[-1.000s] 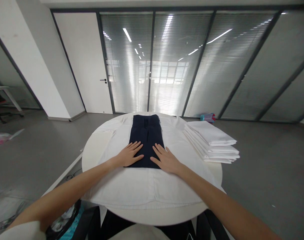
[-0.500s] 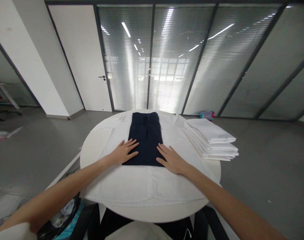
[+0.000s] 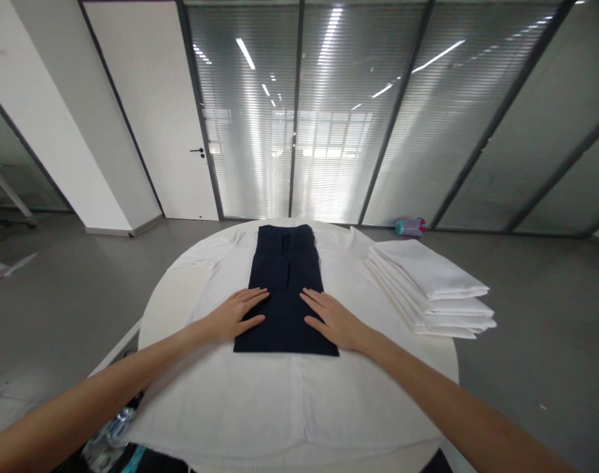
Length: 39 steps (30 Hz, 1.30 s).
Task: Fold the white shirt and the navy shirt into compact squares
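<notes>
A white shirt (image 3: 274, 401) lies spread over a round white table (image 3: 154, 309), its sleeves out to both sides at the far end. On the middle of the shirt rests a long dark navy panel (image 3: 286, 328) with a straight near edge and a slit in its far half. I cannot tell whether it is folded cloth or a board. My left hand (image 3: 233, 315) lies flat on its left side, fingers stretched out. Opposite, my right hand (image 3: 336, 320) lies flat with fingers spread over its right edge. Neither hand grips anything.
A stack of folded white cloth (image 3: 427, 282) sits at the table's right, slightly overhanging the edge. Beyond the table, a blue and red object (image 3: 410, 227) lies on the floor by the glass partition. Plastic-wrapped items (image 3: 107, 433) are below left.
My view has moved closer to the table. Both hands, still flat, have shifted slightly inward over the navy panel and now lie nearer its crosswise line.
</notes>
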Each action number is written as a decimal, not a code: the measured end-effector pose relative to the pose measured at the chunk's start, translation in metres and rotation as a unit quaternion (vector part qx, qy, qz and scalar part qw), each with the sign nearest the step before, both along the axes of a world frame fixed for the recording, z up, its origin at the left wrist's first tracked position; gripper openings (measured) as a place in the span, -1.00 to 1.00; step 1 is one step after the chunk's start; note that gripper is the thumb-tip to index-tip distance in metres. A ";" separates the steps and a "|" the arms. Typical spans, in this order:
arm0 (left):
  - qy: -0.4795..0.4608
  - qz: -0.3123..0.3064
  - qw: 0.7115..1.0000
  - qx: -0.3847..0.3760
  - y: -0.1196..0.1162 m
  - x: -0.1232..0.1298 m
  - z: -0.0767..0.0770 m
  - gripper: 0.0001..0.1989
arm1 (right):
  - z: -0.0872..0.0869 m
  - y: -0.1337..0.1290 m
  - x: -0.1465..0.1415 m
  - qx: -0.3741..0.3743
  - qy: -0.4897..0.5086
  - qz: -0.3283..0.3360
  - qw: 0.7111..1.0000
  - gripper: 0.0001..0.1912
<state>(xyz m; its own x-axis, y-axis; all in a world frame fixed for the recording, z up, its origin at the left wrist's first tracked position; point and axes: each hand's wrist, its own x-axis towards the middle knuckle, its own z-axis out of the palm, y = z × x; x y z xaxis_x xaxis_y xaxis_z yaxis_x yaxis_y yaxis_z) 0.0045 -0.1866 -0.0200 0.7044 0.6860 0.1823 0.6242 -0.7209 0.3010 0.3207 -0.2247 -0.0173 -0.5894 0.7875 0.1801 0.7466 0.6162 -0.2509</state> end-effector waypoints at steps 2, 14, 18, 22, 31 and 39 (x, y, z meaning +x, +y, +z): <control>-0.041 0.065 0.997 0.023 0.009 0.001 -0.001 -0.46 | 0.000 0.007 0.002 0.029 0.012 -0.058 0.998 -0.45; -0.158 0.163 0.965 -0.130 0.039 0.004 -0.007 -0.76 | 0.000 0.043 0.004 0.005 0.089 -0.120 0.989 -0.94; -0.163 0.191 0.963 -0.102 0.036 0.007 -0.010 -0.83 | -0.009 0.044 0.005 0.017 0.103 -0.128 0.986 -0.95; -0.143 0.172 0.973 -0.059 0.034 0.007 -0.008 -0.87 | -0.010 0.044 0.006 0.023 0.114 -0.127 0.985 -0.92; -0.033 0.003 0.999 0.040 -0.030 0.028 0.025 -0.59 | 0.015 -0.013 -0.018 0.052 0.052 -0.053 0.996 -0.51; 0.037 -0.065 0.996 -0.041 -0.040 0.032 0.009 -0.35 | 0.003 -0.031 -0.016 -0.069 -0.012 0.020 0.997 -0.24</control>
